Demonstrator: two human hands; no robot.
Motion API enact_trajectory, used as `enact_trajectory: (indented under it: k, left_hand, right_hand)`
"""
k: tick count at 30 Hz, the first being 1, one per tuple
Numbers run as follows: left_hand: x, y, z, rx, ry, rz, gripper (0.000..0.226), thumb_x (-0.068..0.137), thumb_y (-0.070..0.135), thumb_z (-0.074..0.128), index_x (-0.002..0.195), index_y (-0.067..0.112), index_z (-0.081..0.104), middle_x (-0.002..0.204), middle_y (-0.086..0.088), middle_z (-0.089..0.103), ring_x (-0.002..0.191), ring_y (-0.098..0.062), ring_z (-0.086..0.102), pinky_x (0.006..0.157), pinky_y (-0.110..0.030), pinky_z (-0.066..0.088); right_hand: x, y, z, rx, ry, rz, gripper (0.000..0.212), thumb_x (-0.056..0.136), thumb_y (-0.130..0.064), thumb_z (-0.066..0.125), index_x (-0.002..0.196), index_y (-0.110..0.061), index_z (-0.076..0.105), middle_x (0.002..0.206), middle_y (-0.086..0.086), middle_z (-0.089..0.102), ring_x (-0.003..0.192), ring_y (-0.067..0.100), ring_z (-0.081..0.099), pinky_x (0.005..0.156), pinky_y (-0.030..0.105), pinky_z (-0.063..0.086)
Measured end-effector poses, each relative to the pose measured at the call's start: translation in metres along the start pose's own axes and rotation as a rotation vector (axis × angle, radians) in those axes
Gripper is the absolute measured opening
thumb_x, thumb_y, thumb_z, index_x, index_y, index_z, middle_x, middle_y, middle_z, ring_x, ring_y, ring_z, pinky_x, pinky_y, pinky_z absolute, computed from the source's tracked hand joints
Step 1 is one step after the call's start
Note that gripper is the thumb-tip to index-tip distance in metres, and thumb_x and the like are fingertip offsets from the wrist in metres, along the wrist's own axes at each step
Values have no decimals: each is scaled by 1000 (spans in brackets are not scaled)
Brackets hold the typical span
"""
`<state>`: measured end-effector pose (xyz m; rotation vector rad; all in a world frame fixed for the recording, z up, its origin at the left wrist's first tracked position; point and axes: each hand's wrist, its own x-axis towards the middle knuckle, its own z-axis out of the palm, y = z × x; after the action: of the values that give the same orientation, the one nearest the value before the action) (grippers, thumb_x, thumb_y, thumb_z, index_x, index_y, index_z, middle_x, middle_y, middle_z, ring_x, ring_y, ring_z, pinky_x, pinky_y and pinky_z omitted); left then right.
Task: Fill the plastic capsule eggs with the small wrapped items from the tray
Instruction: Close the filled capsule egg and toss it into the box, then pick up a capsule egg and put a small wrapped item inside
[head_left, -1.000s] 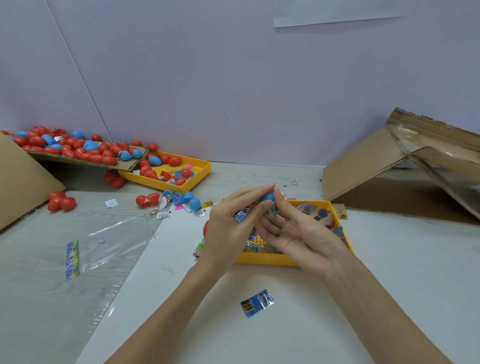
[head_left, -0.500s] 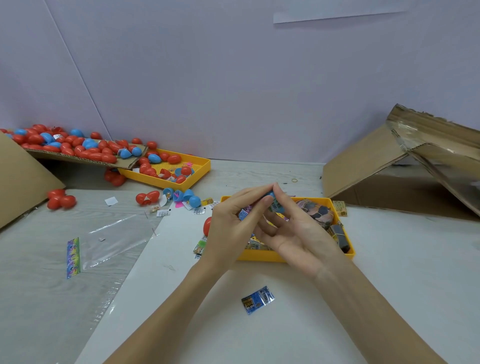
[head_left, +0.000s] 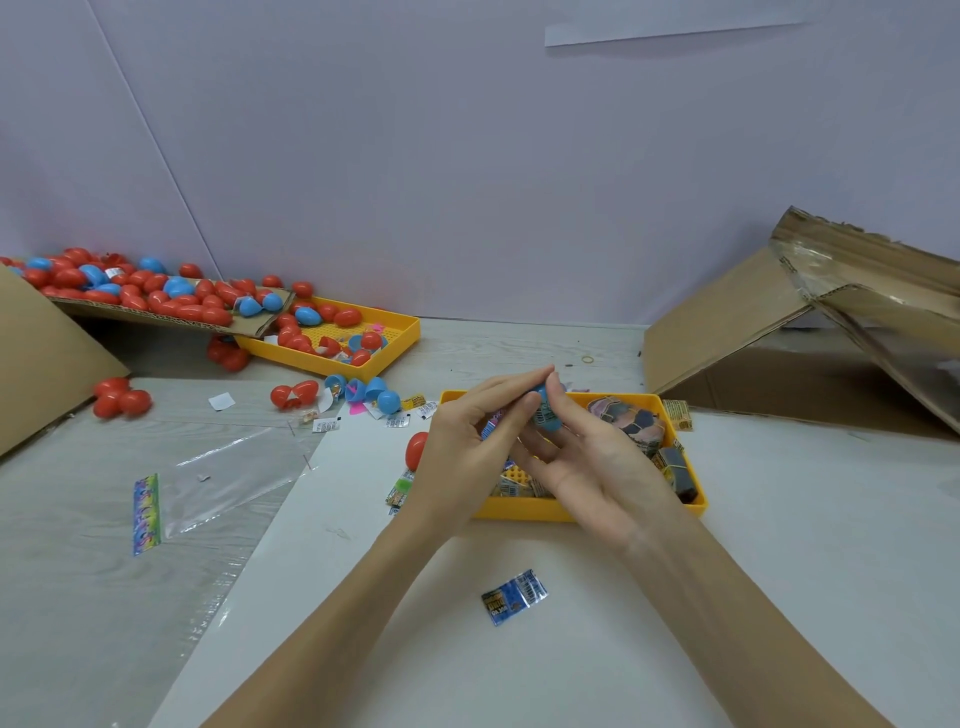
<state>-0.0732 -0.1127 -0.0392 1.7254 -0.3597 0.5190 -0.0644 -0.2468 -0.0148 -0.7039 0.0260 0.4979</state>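
Loose eggs (head_left: 156, 296) lie far left. My left hand (head_left: 462, 457) and right hand (head_left: 597, 462) meet above the tray (head_left: 587, 512), fingertips pinching one blue egg (head_left: 545, 413) with a wrapped item at its mouth. I should tuck the wrapper fully inside, align the halves squarely, then press until they seat.
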Motion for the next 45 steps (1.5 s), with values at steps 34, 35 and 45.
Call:
enact_trajectory:
  k: [34,35,45]
  left_hand:
    - [14,-9,-38,176,375,-171,39,108,34,41,91,27,75,93,27,73,94,8,65,78,-20,49]
    - [14,-9,-40,190,381,-172,38,109,33,41,90,27,74,93,28,72,94,9,65,77,-18,47]
    - [22,-37,-67,363,448,-388,15,104,20,54,111,25,67,106,11,66,97,-1,58,73,-13,43]
  right_hand:
    - [24,-97,-34,204,-45,-245,52,109,-38,35,130,3,61,101,14,73,78,20,71,66,29,59]
    - [25,-85,-36,113,-47,-217,47,108,-34,40,126,1,65,97,12,72,76,19,69,65,28,59]
    - [26,-26,-34,-594,-46,-250,35,100,-28,54,93,-5,79,75,14,67,61,20,64,56,25,54]
